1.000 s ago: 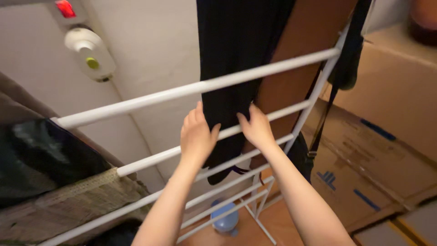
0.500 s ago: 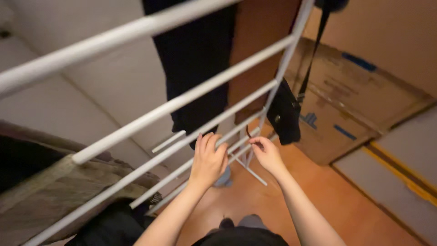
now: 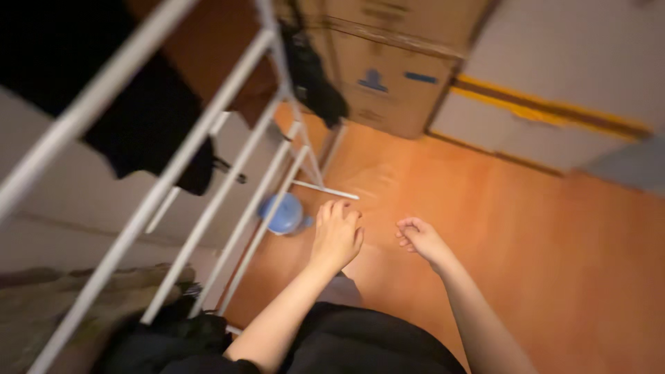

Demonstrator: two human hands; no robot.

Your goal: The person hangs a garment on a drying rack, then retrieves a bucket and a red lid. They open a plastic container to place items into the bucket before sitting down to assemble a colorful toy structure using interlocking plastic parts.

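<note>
A: Orange floor (image 3: 526,263) fills the frame, blurred. Hands?
B: Left hand (image 3: 337,234) hangs empty, fingers curled together. Right hand (image 3: 421,239) empty too, fingers loosely bent inward.
A: Nearest thing?
B: Blue round object (image 3: 282,213) on the floor, just left of the left fingertips, apart. White drying rack (image 3: 208,208) beyond it, dark garment (image 3: 149,131) hanging; cardboard boxes (image 3: 388,76) farthest.

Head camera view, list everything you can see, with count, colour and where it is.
Drying rack: one, white, left, bars slanting across the view.
Dark garment: one, black, hanging on the rack, upper left.
Round object: one, blue, on the floor by the rack's foot.
Cardboard box: one, brown, top centre.
Floor: orange-brown wood.
Left hand: loosely curled, empty, near the blue object.
Right hand: fingers curled, empty, above the floor.
</note>
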